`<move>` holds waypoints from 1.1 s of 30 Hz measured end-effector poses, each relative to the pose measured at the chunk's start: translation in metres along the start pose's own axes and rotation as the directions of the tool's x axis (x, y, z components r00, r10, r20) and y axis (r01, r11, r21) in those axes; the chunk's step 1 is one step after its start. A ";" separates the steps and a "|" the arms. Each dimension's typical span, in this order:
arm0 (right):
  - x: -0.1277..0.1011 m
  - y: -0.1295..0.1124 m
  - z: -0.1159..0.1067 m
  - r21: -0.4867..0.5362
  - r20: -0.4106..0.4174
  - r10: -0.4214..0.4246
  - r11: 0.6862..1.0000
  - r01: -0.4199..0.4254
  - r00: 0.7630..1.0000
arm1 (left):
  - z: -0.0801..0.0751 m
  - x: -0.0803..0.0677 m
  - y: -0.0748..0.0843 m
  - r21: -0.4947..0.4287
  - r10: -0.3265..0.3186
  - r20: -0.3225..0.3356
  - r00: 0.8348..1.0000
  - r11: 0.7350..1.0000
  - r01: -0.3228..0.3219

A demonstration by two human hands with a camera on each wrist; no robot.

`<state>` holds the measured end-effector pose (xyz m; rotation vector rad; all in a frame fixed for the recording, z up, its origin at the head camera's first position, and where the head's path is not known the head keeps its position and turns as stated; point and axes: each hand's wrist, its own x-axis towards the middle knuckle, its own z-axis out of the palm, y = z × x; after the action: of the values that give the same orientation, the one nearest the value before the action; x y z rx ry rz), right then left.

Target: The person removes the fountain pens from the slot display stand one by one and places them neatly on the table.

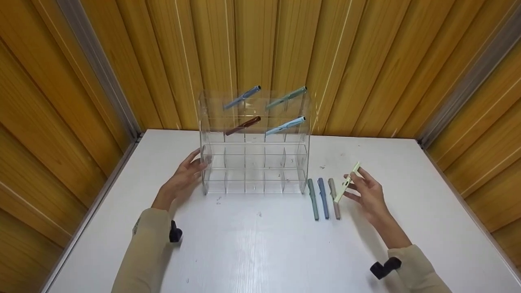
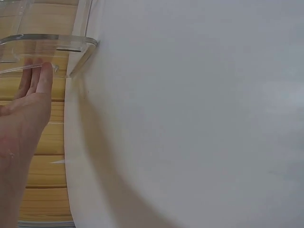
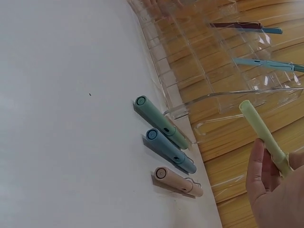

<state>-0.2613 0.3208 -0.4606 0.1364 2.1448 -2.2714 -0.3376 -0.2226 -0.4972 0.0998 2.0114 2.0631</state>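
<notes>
A clear acrylic rack point(image 1: 254, 162) with several cubbyholes stands on the white table point(image 1: 260, 244). Several pens poke out of its upper rows, among them a brown pen point(image 1: 243, 125) and a light blue pen point(image 1: 285, 125). My left hand point(image 1: 185, 176) rests with straight fingers against the rack's left wall point(image 2: 76, 52). My right hand point(image 1: 368, 195) pinches a pale green pen point(image 1: 347, 183) point(image 3: 266, 137), lifted off the table to the right of the rack. Below it lie a green pen point(image 1: 313, 199) point(image 3: 161, 122), a blue pen point(image 1: 323, 198) point(image 3: 170, 151) and a beige pen point(image 1: 334, 198) point(image 3: 178, 181), side by side.
Wooden panel walls point(image 1: 260, 49) close in behind and on both sides. The table's front half is bare white surface. The rack's lower cubbyholes hold nothing I can see.
</notes>
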 end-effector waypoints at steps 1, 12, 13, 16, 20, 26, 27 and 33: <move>0.000 0.000 0.000 -0.002 0.001 0.002 1.000 -0.002 1.000 | 0.000 0.000 0.000 -0.002 0.000 -0.002 1.000 1.000 0.000; 0.000 0.001 -0.005 -0.049 0.038 0.005 0.999 -0.004 0.999 | 0.000 0.001 -0.003 -0.079 0.005 -0.016 1.000 0.997 -0.007; 0.000 0.001 -0.006 -0.058 0.044 0.008 0.998 -0.005 0.999 | 0.000 0.001 -0.003 -0.080 0.004 -0.020 1.000 0.997 -0.005; 0.000 0.001 -0.011 -0.086 0.060 0.019 0.996 -0.014 0.998 | 0.001 0.001 -0.004 -0.097 0.022 -0.003 1.000 0.995 -0.022; 0.002 0.002 -0.016 -0.110 0.072 0.030 0.994 -0.022 0.997 | 0.001 0.000 -0.006 -0.134 0.053 0.024 0.998 0.990 -0.050; 0.007 0.006 -0.021 -0.148 0.107 0.035 0.989 -0.018 0.994 | 0.000 0.000 -0.007 -0.143 0.061 0.030 0.998 0.988 -0.056; 0.007 0.006 -0.022 -0.157 0.111 0.033 0.987 -0.015 0.993 | -0.001 0.000 -0.007 -0.138 0.060 0.029 0.998 0.989 -0.056; 0.012 0.009 -0.028 -0.213 0.121 0.035 0.977 -0.009 0.992 | -0.001 -0.001 -0.007 -0.124 0.055 0.019 0.998 0.991 -0.052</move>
<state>-0.2711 0.3485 -0.4723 0.0152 2.2882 -1.9655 -0.3354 -0.2234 -0.5043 0.1542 1.8826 2.2031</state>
